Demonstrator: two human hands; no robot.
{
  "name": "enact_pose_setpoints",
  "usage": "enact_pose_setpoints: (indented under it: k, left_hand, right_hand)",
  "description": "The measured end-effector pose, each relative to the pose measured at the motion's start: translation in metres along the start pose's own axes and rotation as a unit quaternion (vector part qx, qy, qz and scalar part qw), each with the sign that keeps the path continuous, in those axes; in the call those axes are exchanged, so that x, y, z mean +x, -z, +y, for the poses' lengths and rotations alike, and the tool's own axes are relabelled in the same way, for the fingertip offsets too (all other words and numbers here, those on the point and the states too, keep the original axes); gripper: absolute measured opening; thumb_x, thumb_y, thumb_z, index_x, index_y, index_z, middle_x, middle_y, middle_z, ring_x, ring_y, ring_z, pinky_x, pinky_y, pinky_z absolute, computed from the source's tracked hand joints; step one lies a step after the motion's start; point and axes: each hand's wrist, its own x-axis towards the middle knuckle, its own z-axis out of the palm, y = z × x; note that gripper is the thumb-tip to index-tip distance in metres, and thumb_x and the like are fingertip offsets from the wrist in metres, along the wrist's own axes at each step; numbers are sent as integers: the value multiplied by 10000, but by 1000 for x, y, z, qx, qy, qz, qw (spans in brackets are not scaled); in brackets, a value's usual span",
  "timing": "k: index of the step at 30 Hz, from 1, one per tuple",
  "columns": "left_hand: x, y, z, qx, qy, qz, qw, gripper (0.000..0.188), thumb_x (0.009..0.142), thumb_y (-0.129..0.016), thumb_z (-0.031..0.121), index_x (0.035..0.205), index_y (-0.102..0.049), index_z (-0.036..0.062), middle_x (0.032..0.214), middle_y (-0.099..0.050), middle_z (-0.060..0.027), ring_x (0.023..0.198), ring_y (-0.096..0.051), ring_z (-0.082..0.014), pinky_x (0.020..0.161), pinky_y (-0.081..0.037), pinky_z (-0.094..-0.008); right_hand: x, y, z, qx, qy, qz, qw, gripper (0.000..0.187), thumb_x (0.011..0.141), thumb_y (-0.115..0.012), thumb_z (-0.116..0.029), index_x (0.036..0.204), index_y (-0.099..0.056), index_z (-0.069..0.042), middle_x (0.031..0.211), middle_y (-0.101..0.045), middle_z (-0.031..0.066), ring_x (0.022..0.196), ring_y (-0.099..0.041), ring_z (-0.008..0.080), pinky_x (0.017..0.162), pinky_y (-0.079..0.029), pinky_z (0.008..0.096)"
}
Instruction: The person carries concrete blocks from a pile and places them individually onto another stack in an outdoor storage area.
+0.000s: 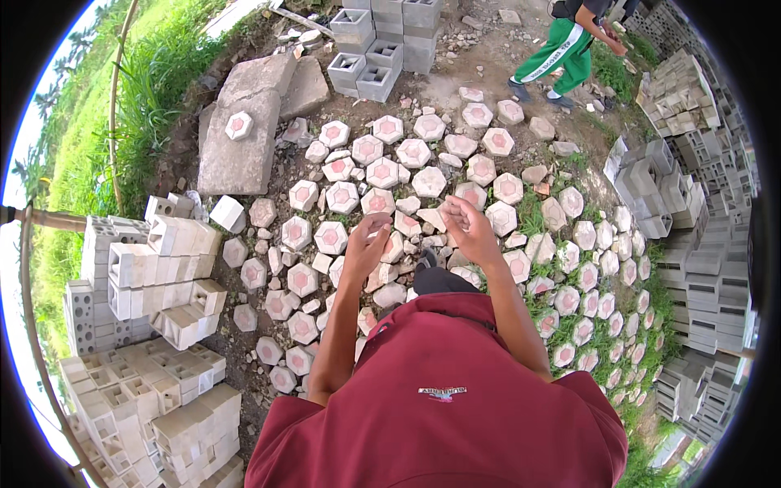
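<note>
My left hand (pixel 368 244) is raised in front of me over the paved ground, its fingers loosely curved and apart, with nothing in it. A short way to its right, my right hand (pixel 473 233) is also open and holds nothing, palm turned inward. The hands do not touch each other. Beneath them lie several hexagonal paving stones with pinkish centres, such as one (pixel 377 202) just beyond my left hand and one (pixel 500 217) beside my right hand. A pale broken stone (pixel 432 218) shows between the hands.
Hollow concrete blocks (pixel 163 390) are stacked at left; grey blocks (pixel 378 53) stand at the far side, more (pixel 704 268) along the right. A concrete slab (pixel 242 150) bears one hexagonal paver (pixel 239 126). A person in green trousers (pixel 561 53) is at the far right. Rubble and grass lie between pavers.
</note>
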Motion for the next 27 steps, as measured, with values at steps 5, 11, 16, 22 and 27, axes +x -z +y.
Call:
enact_pose_setpoints:
  k: [5,11,16,22,27]
  left_hand:
    - [87,9,34,11,-54,43,998,275,954,-550,141,1190,-572,0,1151,-637,-130,1115,-590,-213,878,-503,-350]
    - [150,41,18,-62,-7,88,994,247,955,-557,112,1177,-570,5,1128,-647,-91,1058,-592,-132,875,-454,-268]
    - [228,76,-18,-81,20,82,993,279,956,-581,158,1195,-564,13,1140,-649,-67,1048,-594,-135,852,-458,-265]
    - [376,124,-28,-6,16,62,998,272,962,-572,175,1178,-585,9,1133,-661,-84,1044,-604,-147,903,-464,-289]
    - [498,158,11,24,-7,29,999,274,958,-579,169,1178,-591,6,1122,-663,-96,1050,-607,-150,932,-455,-287]
  right_hand:
    - [80,23,16,-13,-15,20,1000,457,917,-637,-241,1269,-527,29,1041,-677,174,944,-664,194,824,-526,315]
    - [163,16,16,4,-31,10,999,443,918,-641,-238,1253,-533,30,1048,-677,151,943,-657,176,823,-523,297]
    - [233,6,26,36,-63,23,997,434,939,-619,-226,1279,-516,22,1108,-656,150,1006,-632,176,872,-501,302]
    - [365,-13,37,1,-108,40,993,457,935,-626,-238,1292,-508,24,1126,-651,163,1025,-631,193,884,-496,310]
    - [459,-25,9,26,-56,39,997,463,942,-619,-252,1295,-505,26,1128,-653,173,1043,-630,202,901,-483,317]
